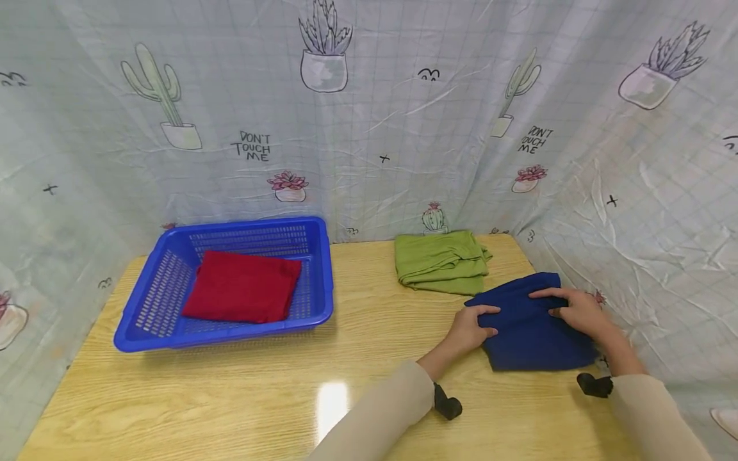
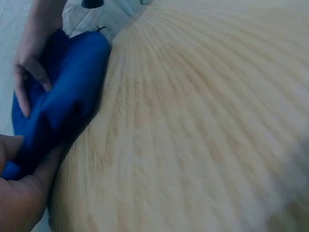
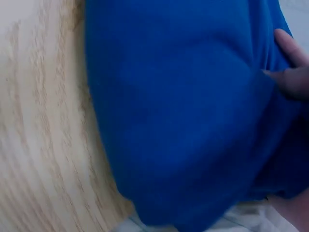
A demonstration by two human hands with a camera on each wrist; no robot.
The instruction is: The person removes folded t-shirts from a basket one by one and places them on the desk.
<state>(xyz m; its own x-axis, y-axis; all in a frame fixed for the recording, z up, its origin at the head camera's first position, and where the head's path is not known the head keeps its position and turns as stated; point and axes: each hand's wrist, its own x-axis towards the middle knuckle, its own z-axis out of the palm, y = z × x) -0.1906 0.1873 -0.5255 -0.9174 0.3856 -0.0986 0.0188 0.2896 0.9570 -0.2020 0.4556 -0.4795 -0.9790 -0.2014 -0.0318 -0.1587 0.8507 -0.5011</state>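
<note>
A folded dark blue cloth (image 1: 530,326) lies at the right side of the table, with both hands on it. At its left edge is my left hand (image 1: 468,330); in the left wrist view the thumb (image 2: 47,166) lies along the cloth's lower edge and a finger (image 2: 10,146) rests on top, pinching it. My right hand (image 1: 582,312) rests on the cloth's upper right part, fingers extended across the fabric. The right wrist view shows the blue fabric (image 3: 169,106) raised in soft folds, largely filling the picture.
Just behind the blue cloth lies a folded green cloth (image 1: 441,262). A blue plastic basket (image 1: 328,275) stands at the left with a folded red cloth (image 1: 242,287) in it. Printed curtains (image 1: 380,115) enclose the wooden table (image 1: 230,397) at the back and sides.
</note>
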